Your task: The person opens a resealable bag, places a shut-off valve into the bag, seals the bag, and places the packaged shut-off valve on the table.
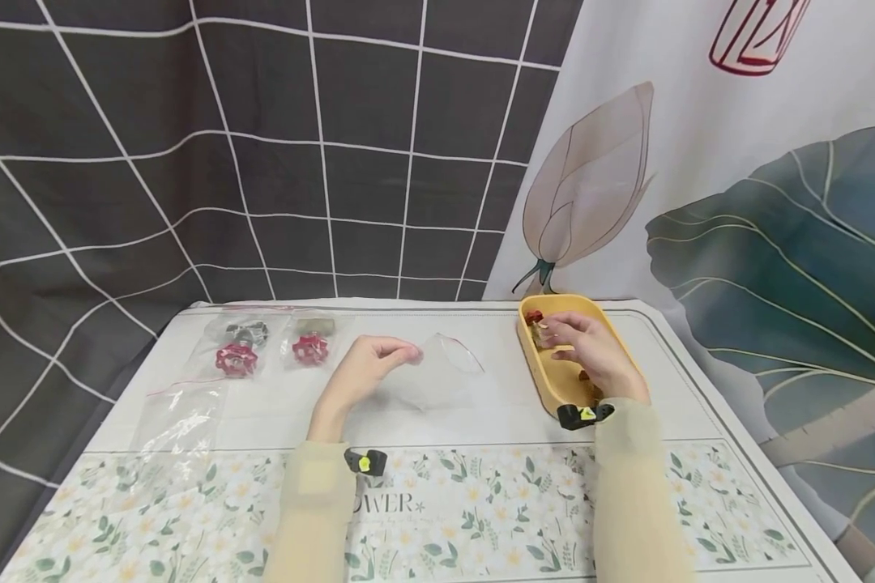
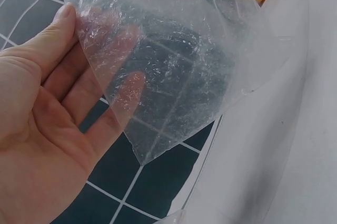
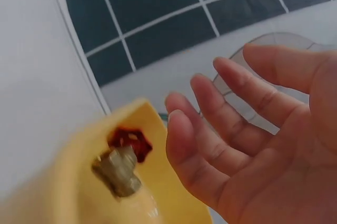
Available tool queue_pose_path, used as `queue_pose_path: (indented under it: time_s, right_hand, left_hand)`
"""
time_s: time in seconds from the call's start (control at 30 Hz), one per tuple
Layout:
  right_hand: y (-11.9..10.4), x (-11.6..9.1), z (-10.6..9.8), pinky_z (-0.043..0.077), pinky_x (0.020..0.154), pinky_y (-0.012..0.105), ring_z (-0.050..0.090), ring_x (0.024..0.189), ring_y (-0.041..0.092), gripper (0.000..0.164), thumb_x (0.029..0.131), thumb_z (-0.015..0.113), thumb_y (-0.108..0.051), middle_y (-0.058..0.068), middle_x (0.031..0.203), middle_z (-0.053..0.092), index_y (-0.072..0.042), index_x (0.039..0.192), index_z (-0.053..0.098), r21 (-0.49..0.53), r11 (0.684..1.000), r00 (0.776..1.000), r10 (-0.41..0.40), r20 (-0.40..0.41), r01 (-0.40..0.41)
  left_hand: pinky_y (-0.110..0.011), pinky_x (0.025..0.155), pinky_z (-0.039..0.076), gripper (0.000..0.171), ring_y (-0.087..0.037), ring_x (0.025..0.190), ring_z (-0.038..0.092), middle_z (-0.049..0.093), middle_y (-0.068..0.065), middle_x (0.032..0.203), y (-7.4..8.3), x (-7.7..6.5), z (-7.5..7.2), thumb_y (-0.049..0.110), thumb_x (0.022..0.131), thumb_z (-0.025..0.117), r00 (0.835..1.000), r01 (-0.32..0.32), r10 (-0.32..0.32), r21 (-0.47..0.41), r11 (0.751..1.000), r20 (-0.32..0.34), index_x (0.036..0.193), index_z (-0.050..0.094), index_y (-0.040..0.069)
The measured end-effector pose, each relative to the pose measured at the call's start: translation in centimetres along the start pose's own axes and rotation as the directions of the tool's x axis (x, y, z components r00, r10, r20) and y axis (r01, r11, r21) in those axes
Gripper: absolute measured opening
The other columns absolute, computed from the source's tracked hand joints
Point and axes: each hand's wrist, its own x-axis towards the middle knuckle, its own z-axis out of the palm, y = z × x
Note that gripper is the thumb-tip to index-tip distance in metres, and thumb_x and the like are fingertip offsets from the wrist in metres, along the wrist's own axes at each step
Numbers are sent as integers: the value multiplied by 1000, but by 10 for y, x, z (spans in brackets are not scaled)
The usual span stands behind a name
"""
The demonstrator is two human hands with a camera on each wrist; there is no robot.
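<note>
Dark cloth with a white grid hangs behind the white table, whose near part is printed with flowers. Both my forearms reach forward over it in pale yellow sleeves, roughly side by side. My left hand is bent inward at the wrist, thumb and forefinger pinching the edge of a clear plastic bag; my other fingers stretch out behind the film, showing through it. The bag hangs to the right of that hand, near the middle of the table. My right hand hovers over the yellow tray, its fingers spread apart and gently bent, the thumb clear of them and nothing in the palm. Just beside those fingertips, inside the tray, is a brass valve with a red wheel; another small piece sits toward the near end, partly hidden by my hand. Off to my left lie two bagged red-wheeled valves and a flat clear bag.
</note>
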Motion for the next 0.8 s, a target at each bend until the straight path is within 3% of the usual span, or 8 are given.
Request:
queue_pose_path:
  time_s: [0.2,0.5,0.8]
  right_hand:
    - [-3,3,-12,53,89,36,50,118,42,44,102,53,-35,17,126,52,0,128,50,-63,997,999,51,-3,-51]
    - [-4,16,-23,49,98,43,47,122,44,41,105,45,-22,27,135,42,6,135,43,-58,993,994,104,36,-102]
    - [5,39,-35,42,105,47,44,127,42,50,105,45,-21,28,144,34,6,146,32,-48,976,976,215,24,-214]
  left_hand:
    - [-42,102,45,19,-19,100,67,74,-4,100,-2,0,-1,20,96,65,1000,-4,4,-1,1000,0,103,75,6]
    - [-43,103,43,19,-18,102,67,74,-2,101,0,-2,-1,21,96,65,999,32,-32,12,999,7,103,76,8]
    - [-43,103,43,18,-17,102,67,74,-2,101,-1,0,2,21,96,65,1000,24,-24,0,1000,19,103,76,8]
